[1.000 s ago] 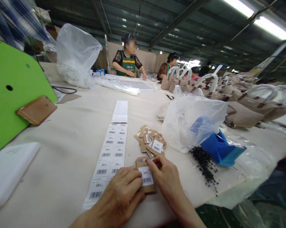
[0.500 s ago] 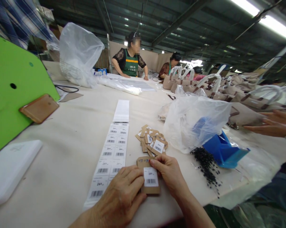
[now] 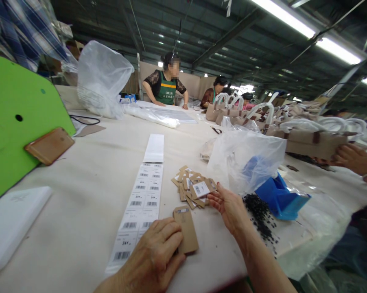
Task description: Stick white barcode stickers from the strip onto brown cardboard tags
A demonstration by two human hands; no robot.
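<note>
My left hand (image 3: 154,252) is closed on the left side of a small stack of brown cardboard tags (image 3: 188,232); the top tag shows no white price sticker. Beyond it lies a loose pile of brown tags (image 3: 183,183). My right hand (image 3: 229,205) is at the right edge of this pile, its thumb and fingers apart, beside a tag with a white barcode sticker (image 3: 201,189). A backed strip of white price labels (image 3: 140,203) runs along the table left of the tags, its near end partly behind my left hand.
A clear plastic bag (image 3: 241,156), a blue plastic bin (image 3: 282,199) and scattered small black pieces (image 3: 259,217) lie to the right. Beige handbags (image 3: 317,142) line the right side, where another person's hand (image 3: 357,160) touches one. At left are a phone (image 3: 51,145) and a green board (image 3: 21,106).
My right hand has moved from the stack up and right to the pile, and a stickered tag now lies there. My left hand stays on the stack. The view has tilted slightly upward.
</note>
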